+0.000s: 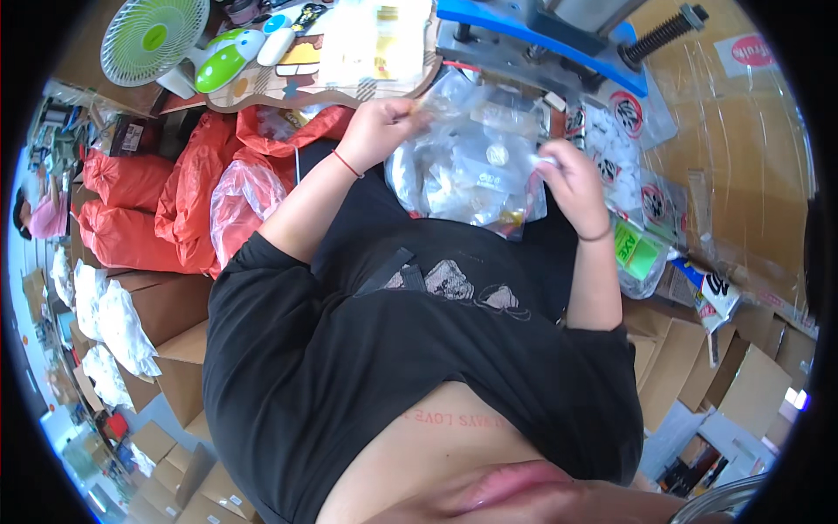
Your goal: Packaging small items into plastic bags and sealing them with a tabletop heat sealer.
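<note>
Over my lap lies a pile of clear plastic bags (467,166), crinkled and shiny, with some pale printing on them. My left hand (388,124) is closed at the pile's upper left, its fingertips pinching clear plastic; the fingers are slightly blurred. At the pile's right side my right hand (576,179) is closed too, thumb and fingers pinching a bit of clear plastic film. Whether both hands hold the same bag I cannot tell. What the bags contain is hard to make out through the glare.
A blue metal press (559,44) with a spring stands ahead. Red plastic sacks (192,192) fill the left, below a green fan (155,37) and a patterned board (301,79). At right are packaged pieces (611,144), a clear tub (639,253) and a large cardboard box (742,166).
</note>
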Available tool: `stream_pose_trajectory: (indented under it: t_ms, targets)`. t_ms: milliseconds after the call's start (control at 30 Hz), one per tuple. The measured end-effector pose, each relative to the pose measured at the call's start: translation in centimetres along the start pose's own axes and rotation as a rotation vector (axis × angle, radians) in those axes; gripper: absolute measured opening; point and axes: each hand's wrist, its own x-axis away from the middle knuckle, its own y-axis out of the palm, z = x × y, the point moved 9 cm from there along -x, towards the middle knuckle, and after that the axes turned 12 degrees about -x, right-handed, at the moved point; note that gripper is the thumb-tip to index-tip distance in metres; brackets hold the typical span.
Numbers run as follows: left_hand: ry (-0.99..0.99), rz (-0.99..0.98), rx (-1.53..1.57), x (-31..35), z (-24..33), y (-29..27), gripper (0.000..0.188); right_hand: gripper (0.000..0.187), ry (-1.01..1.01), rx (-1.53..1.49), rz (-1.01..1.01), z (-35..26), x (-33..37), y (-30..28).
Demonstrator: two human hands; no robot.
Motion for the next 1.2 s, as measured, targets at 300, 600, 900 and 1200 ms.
stream_pose_trajectory:
  t_ms: [300, 600, 900, 1200]
  targets:
    - [-0.024, -0.467, 0.507, 2.0, 7.7, 8.6, 0.024, 0.021, -0.015, -0.116, 0.251, -2.8, -4.6, -0.9]
    - [-0.301, -0.813, 0.94, 5.1, 9.7, 13.7, 0.023, 0.035, -0.292, 0.199, 0.227, -3.0, -2.1, -4.5]
    - [-0.314, -0.536, 0.952, -2.1, 5.5, 11.4, 0.032, 0.024, 0.098, -0.095, 0.294, 4.3, 1.1, -5.1]
    - [0.158, 0.538, -0.369, -3.1, -0.9, -3.8, 0.051, 0.019, 0.277, -0.317, 0.208, 3.0, 2.9, -4.1]
